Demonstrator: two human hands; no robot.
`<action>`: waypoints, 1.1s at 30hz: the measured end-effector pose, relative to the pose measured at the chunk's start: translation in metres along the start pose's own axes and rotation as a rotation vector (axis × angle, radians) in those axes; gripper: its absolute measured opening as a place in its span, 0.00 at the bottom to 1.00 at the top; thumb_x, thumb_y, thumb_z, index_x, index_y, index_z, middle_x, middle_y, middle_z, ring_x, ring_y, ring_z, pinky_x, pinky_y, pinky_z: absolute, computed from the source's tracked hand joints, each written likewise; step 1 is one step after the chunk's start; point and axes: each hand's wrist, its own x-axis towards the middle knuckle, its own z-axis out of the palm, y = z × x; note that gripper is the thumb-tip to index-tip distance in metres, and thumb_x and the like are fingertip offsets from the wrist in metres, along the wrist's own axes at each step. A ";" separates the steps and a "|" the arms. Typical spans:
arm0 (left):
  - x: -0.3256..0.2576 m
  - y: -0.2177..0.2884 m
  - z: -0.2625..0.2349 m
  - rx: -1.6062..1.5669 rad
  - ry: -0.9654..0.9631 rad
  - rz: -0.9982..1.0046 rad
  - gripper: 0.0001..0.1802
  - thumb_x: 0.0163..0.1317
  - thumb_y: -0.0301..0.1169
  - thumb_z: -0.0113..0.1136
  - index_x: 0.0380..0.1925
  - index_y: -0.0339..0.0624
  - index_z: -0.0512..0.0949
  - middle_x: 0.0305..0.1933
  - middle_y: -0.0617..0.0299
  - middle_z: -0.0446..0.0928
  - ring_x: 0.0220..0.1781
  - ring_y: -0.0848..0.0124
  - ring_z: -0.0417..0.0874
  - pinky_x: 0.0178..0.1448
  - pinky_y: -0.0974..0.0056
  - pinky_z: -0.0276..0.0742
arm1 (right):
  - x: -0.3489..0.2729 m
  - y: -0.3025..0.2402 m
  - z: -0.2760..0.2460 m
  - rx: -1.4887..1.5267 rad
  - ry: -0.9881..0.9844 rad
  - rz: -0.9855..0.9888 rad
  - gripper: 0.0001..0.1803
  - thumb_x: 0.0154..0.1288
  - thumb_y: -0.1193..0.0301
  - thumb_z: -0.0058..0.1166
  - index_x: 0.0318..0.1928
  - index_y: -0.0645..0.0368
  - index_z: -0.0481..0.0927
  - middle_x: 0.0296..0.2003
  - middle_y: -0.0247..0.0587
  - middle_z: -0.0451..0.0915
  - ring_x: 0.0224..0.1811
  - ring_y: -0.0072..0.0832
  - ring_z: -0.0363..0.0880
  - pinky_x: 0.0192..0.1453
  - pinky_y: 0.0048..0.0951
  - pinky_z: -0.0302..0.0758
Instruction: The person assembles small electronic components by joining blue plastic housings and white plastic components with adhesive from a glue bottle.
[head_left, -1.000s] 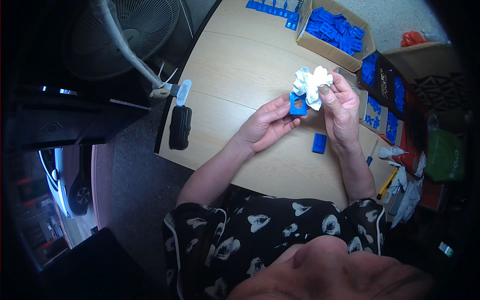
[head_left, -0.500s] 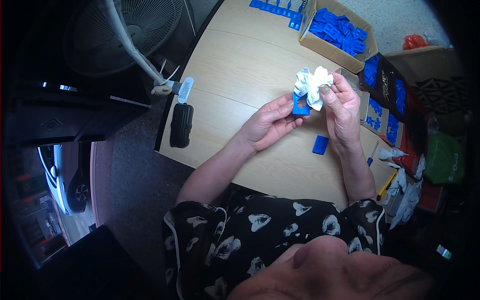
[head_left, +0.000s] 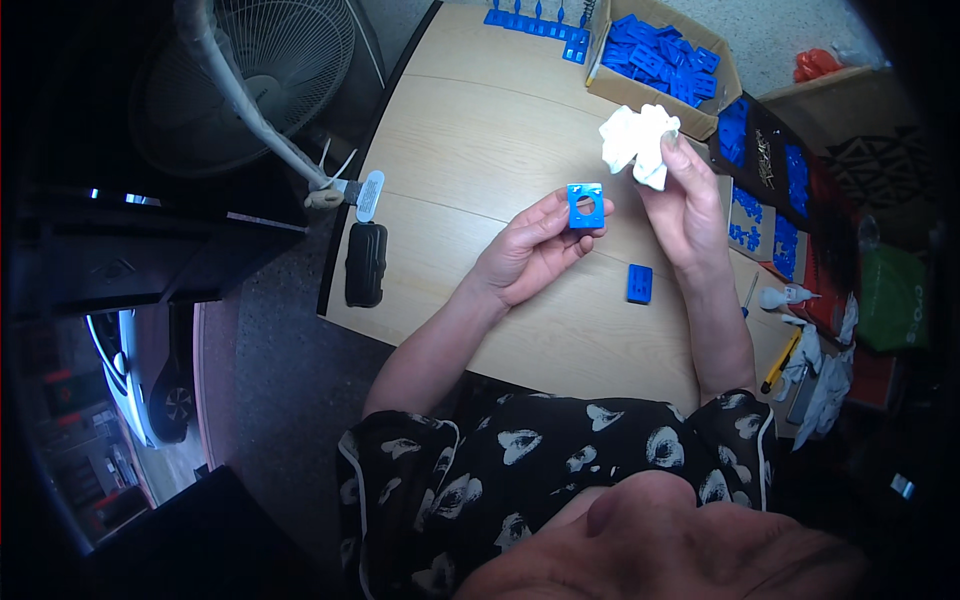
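My left hand [head_left: 535,245] grips a small blue rectangular plastic piece [head_left: 586,222] by its left side. A round hole in it faces up toward me. Up and to the right, my right hand [head_left: 690,205] pinches a crumpled white cloth or tissue [head_left: 638,140], held apart from the piece. On the table below and between my hands lies another blue rectangular plastic block [head_left: 639,284]. Parts of my left fingers are hidden behind the piece.
A cardboard box [head_left: 715,118] of blue parts stands at the far right, with a row of blue pieces [head_left: 530,24] beside it. Along the right edge lie a screwdriver [head_left: 750,290], a white bottle [head_left: 780,297] and a yellow cutter [head_left: 781,362]. A black case [head_left: 366,264] rests at left.
My right hand has lifted the white cloth up and off the blue piece. The piece now shows its hole face plainly in my left hand, slightly further left.
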 end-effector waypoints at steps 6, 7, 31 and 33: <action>0.000 0.000 -0.004 -0.033 -0.041 0.032 0.24 0.73 0.34 0.50 0.65 0.37 0.61 0.63 0.48 0.71 0.56 0.66 0.77 0.60 0.65 0.74 | 0.029 0.007 -0.027 0.246 0.135 0.249 0.19 0.69 0.68 0.57 0.59 0.57 0.73 0.51 0.41 0.76 0.51 0.30 0.74 0.56 0.35 0.74; 0.000 0.000 -0.004 -0.027 -0.040 0.030 0.24 0.73 0.34 0.50 0.65 0.37 0.61 0.63 0.48 0.71 0.56 0.66 0.77 0.60 0.65 0.74 | 0.035 0.012 -0.031 0.252 0.133 0.246 0.19 0.69 0.68 0.57 0.59 0.57 0.73 0.51 0.41 0.76 0.51 0.30 0.74 0.56 0.35 0.74; -0.002 0.003 -0.005 -0.029 0.023 0.039 0.22 0.73 0.33 0.50 0.62 0.34 0.65 0.62 0.49 0.71 0.55 0.68 0.78 0.59 0.66 0.76 | -0.001 0.019 -0.035 -0.758 0.138 0.138 0.12 0.70 0.66 0.55 0.42 0.63 0.82 0.26 0.26 0.77 0.25 0.11 0.70 0.29 0.14 0.68; -0.001 0.000 -0.004 -0.011 -0.012 0.034 0.20 0.73 0.33 0.50 0.60 0.34 0.66 0.61 0.49 0.72 0.54 0.68 0.78 0.59 0.66 0.76 | -0.021 0.017 -0.023 -0.548 0.046 0.173 0.11 0.69 0.67 0.57 0.42 0.63 0.82 0.27 0.26 0.77 0.25 0.11 0.71 0.29 0.14 0.68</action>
